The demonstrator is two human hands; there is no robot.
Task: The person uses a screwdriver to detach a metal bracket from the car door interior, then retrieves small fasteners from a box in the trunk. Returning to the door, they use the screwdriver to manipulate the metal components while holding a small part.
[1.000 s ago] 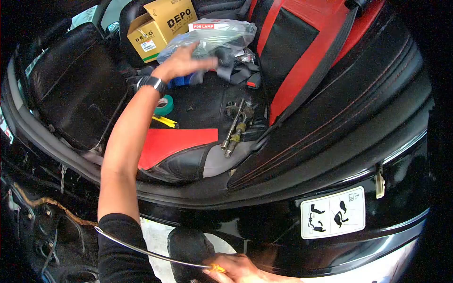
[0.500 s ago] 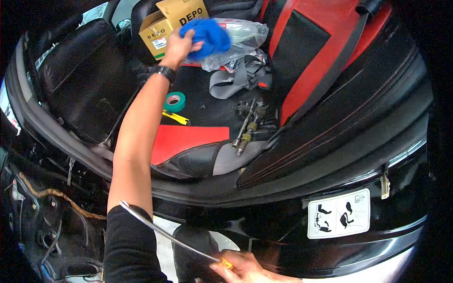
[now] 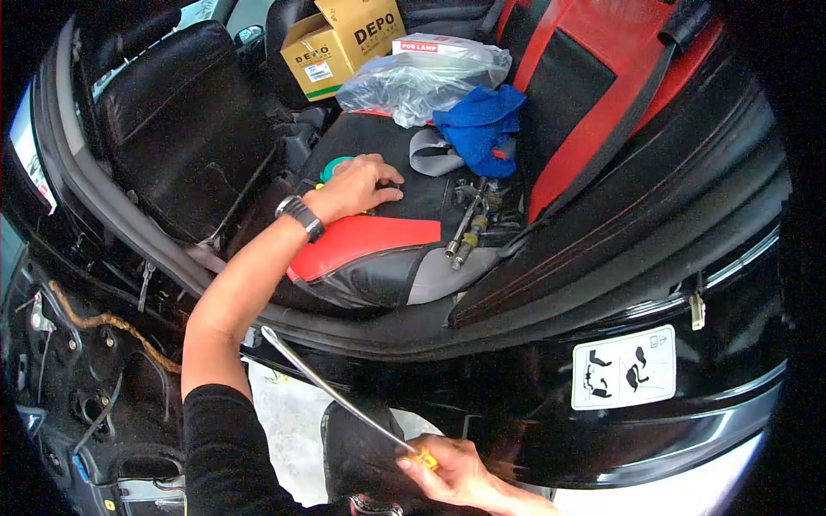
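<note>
Over the rear seat [image 3: 404, 163] hovers my left hand [image 3: 357, 185], fingers loosely bent and apart, with nothing visible in it. Just beyond the wrist, partly covered by the hand, lies a roll of green tape [image 3: 331, 168]; a bit of yellow [image 3: 320, 186] shows under the hand. My right hand [image 3: 452, 469], low in the view, grips the yellow handle of a long-shafted screwdriver [image 3: 344, 400]. Its flat tip points up and left. A crumpled blue cloth [image 3: 480, 129] rests on the seat, partly over a grey belt [image 3: 428, 155].
Socket tools [image 3: 469, 228] lie at the seat's right side. Farther back are a DEPO carton [image 3: 357, 43] and a clear plastic bag [image 3: 422, 82]. The car's door sill [image 3: 379, 340] crosses in front; a stripped door panel [image 3: 95, 387] stands at left.
My left hand has let go of the blue cloth, which now lies farther right on the seat. The hand has come back toward the tape. My right hand still holds the screwdriver.
</note>
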